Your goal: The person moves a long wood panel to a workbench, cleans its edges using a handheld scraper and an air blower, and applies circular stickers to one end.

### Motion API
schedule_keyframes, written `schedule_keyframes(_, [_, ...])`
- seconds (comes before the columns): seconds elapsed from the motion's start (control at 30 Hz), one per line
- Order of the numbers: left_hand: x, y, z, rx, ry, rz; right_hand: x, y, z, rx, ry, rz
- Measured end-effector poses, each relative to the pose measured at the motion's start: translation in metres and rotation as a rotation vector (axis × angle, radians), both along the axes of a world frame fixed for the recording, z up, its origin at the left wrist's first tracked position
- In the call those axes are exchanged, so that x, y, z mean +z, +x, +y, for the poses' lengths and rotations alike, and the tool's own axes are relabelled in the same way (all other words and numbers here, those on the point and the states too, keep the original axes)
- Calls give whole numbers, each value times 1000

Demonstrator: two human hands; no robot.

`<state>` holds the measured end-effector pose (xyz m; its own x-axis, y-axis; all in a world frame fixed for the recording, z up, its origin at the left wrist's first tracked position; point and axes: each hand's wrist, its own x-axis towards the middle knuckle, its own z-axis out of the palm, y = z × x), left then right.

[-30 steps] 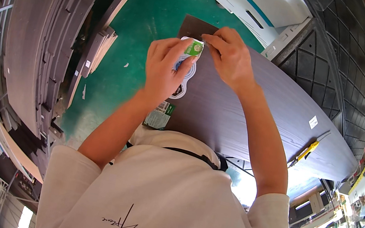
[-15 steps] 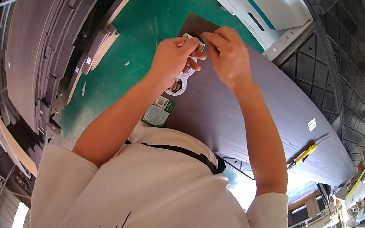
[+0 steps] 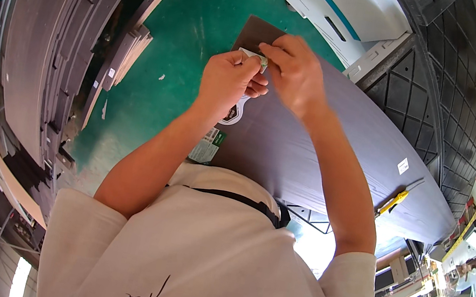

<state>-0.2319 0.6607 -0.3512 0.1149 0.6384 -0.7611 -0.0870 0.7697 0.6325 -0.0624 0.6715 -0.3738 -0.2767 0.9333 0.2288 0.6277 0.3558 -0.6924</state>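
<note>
Above the far left corner of a dark wood-grain panel, my two hands meet. My left hand is closed, pinching a small pale green-and-white piece between thumb and finger. My right hand is close beside it with its fingers drawn together; whatever they grip is hidden and slightly blurred. Partly covered by my left hand, a white label sheet with rounded edges and dark print shows below it. A green-and-white printed card lies at the panel's near left edge, by my waist.
On the panel's right part lie a yellow utility knife and a small white sticker. Dark boards are stacked at left above the green floor. A white carton and a black ribbed plastic pallet stand beyond.
My right fingers have shifted slightly toward the small piece in my left hand. My left hand now covers more of the label sheet. The view has moved a little.
</note>
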Motion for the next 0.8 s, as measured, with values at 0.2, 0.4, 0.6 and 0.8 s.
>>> schedule_keyframes(0.2, [3, -2, -1, 5, -15, -7, 5, 1, 0, 32, -54, 0])
schedule_keyframes(0.4, [5, -3, -6, 8, -21, -3, 13, 13, -1, -62, -112, -77])
schedule_keyframes(0.6, [6, -6, -9, 20, -44, -14, 12, 8, -10, 11, -61, -97])
schedule_keyframes(0.8, [7, -8, -13, 33, -32, -17, 11, 6, -9, -33, -87, -53])
